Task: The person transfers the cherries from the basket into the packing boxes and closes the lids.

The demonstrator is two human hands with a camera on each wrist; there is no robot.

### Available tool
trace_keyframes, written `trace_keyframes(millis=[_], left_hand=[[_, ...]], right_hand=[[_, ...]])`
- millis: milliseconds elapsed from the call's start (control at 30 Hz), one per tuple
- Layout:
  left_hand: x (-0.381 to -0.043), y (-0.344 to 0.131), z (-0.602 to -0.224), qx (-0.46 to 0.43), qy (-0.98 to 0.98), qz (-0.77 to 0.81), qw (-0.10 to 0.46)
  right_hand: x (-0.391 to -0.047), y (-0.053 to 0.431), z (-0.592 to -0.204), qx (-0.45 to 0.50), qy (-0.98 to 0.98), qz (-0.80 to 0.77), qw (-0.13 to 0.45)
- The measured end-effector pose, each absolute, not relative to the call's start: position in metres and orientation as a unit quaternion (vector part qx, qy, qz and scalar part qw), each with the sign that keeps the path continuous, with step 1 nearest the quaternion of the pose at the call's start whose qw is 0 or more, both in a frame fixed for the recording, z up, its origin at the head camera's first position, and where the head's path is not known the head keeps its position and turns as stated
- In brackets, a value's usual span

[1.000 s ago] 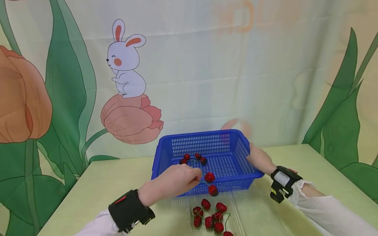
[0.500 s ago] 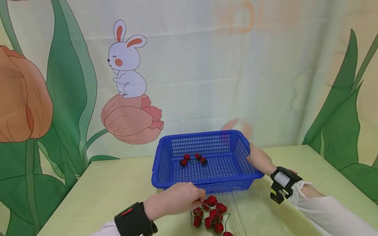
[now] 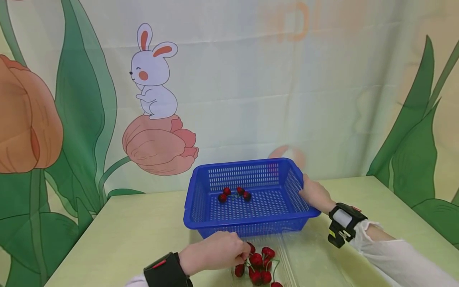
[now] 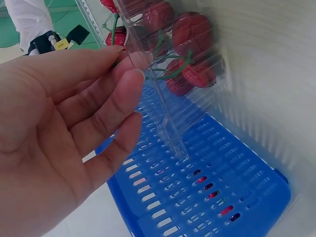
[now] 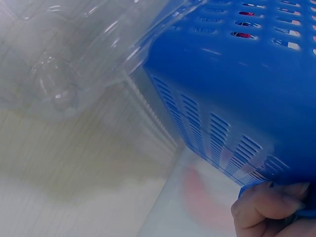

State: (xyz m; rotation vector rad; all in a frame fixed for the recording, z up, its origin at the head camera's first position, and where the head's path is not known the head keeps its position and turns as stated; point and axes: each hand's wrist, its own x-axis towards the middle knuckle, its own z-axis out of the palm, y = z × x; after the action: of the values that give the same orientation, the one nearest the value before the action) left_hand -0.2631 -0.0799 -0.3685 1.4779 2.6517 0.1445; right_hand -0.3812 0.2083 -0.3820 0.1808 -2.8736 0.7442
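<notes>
My left hand (image 3: 218,251) is over the left side of a clear plastic box (image 3: 288,267) holding several red cherries (image 3: 256,260) with green stems. In the left wrist view, the thumb and index finger of the left hand (image 4: 84,98) come together at a cherry stem (image 4: 116,25), pinching it near the box rim. The fingertips are partly hidden. My right hand (image 3: 315,194) grips the right rim of a blue slotted basket (image 3: 251,218). In the right wrist view, the fingers (image 5: 266,205) curl over the basket's edge. Several darker cherries (image 3: 226,191) lie inside the basket.
The box's transparent lid (image 3: 315,255) lies open to the right on the pale yellow table (image 3: 143,223). Behind the table hangs a printed cloth (image 3: 233,99) with a rabbit and tulips. The basket stands just behind the box.
Holding a pair of cherries by the stems, my left hand has come down from the basket's front rim into the box, bringing the pair among the others. My right hand has stayed on the basket.
</notes>
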Motion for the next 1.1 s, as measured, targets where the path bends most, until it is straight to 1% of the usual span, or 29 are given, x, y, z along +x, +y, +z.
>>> trace_keyframes(millis=[200, 467, 733, 933, 1100], left_hand=[[-0.2636, -0.0797, -0.3705, 0.491, 0.868, 0.044, 0.061], [-0.2647, -0.0786, -0.3730, 0.502, 0.862, 0.029, 0.059], [-0.2665, -0.0797, -0.3723, 0.517, 0.851, 0.061, 0.068], [-0.2663, -0.0802, -0.3699, 0.536, 0.839, 0.069, 0.060], [-0.2645, -0.0802, -0.3687, 0.531, 0.842, 0.075, 0.065]], right_hand=[[-0.3802, 0.2077, -0.3810, 0.059, -0.964, 0.248, 0.082], [-0.3804, 0.2077, -0.3813, 0.061, -0.963, 0.246, 0.086], [-0.3806, 0.2082, -0.3810, 0.064, -0.964, 0.243, 0.089], [-0.3807, 0.2084, -0.3815, 0.062, -0.964, 0.241, 0.090], [-0.3818, 0.2073, -0.3820, 0.056, -0.965, 0.239, 0.089]])
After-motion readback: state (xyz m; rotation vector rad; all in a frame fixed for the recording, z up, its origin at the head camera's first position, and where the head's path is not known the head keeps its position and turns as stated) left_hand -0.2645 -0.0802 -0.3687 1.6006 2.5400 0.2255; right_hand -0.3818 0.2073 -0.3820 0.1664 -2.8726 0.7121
